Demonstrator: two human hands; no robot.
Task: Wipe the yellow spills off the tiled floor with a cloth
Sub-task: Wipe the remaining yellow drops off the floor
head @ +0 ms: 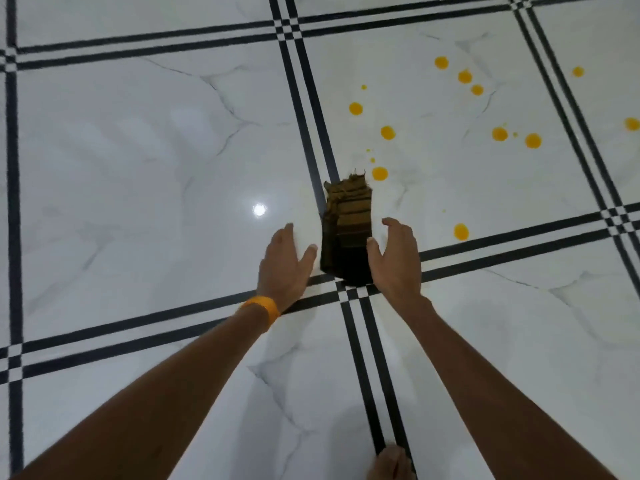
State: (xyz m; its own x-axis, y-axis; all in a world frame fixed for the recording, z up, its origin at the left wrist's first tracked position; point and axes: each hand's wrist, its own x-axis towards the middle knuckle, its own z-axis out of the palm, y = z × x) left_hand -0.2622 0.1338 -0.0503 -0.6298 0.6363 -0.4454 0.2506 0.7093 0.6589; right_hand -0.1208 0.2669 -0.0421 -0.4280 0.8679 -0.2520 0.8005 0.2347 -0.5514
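A folded brown and dark striped cloth (348,230) lies flat on the white tiled floor (138,168), over a black tile border. My left hand (285,263), with an orange wristband, hovers just left of the cloth, fingers apart and empty. My right hand (394,258) is just right of the cloth, also open, its thumb near the cloth's edge. Several yellow spills dot the tile beyond and to the right; the nearest drop (379,173) lies just past the cloth's far corner, another (461,231) sits to the right.
Black double lines (301,98) cross the floor between the marble-patterned tiles. A bright light reflection (259,209) shines on the left tile. A bare foot (391,464) shows at the bottom edge.
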